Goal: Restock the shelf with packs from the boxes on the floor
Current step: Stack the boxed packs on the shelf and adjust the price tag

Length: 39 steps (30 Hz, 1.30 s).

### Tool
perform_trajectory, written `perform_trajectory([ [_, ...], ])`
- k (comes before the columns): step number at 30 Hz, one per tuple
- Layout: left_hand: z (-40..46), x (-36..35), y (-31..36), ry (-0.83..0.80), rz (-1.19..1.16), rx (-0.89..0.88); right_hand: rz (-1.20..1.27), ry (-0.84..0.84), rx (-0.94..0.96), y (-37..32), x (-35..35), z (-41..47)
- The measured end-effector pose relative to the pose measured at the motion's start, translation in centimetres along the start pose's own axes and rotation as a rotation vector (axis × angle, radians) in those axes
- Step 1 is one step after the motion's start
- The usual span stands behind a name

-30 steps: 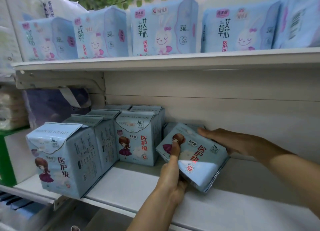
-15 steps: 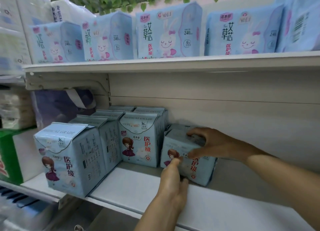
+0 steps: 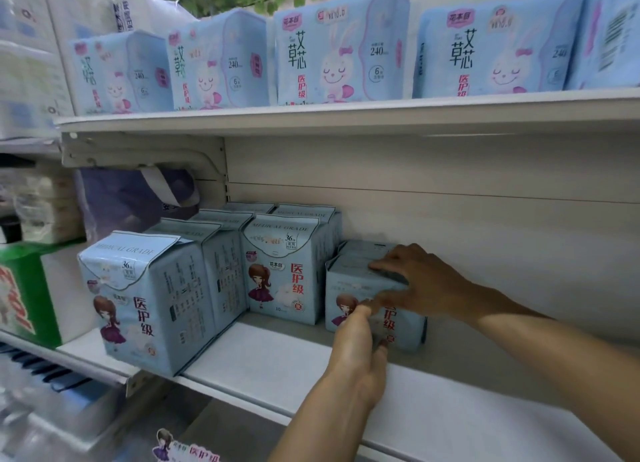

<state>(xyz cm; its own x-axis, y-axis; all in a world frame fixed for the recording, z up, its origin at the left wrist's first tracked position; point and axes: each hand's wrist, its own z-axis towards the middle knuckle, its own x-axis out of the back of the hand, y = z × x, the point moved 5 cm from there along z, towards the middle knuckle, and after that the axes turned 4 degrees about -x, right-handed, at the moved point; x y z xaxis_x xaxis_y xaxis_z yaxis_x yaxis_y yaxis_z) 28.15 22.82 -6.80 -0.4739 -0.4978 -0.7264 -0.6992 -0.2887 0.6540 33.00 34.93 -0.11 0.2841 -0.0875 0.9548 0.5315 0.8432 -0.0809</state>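
Now upright on the white lower shelf (image 3: 277,361) beside taller light-blue packs (image 3: 280,267), small light-blue soft pack (image 3: 349,288), gripped by right hand (image 3: 419,281), fingertip-pressed by left hand (image 3: 360,354); much shelf unfilled.

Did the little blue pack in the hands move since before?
Yes. The pack was tilted, leaning on its corner; now it stands upright on the shelf, closer to the back wall, right beside the taller packs. Both hands touch it.
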Motion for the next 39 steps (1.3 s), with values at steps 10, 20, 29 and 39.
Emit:
perform_trajectory([
  [10, 0.2, 0.8, -0.1, 0.048, 0.030, 0.043, -0.114, 0.000, -0.058, -0.7, 0.0, -0.8],
  [20, -4.4, 4.9, 3.1, 0.063, -0.043, -0.119, 0.532, 0.434, 0.004, -6.2, 0.6, -5.9],
  [29, -9.4, 13.0, 4.4, 0.221, 0.008, -0.222, 0.636, 0.353, 0.241, -15.7, -2.4, -8.1],
  [39, -12.9, 27.2, 8.3, 0.434, -0.089, -0.207, 0.808, 0.014, 0.330, -28.1, -12.1, -7.0],
])
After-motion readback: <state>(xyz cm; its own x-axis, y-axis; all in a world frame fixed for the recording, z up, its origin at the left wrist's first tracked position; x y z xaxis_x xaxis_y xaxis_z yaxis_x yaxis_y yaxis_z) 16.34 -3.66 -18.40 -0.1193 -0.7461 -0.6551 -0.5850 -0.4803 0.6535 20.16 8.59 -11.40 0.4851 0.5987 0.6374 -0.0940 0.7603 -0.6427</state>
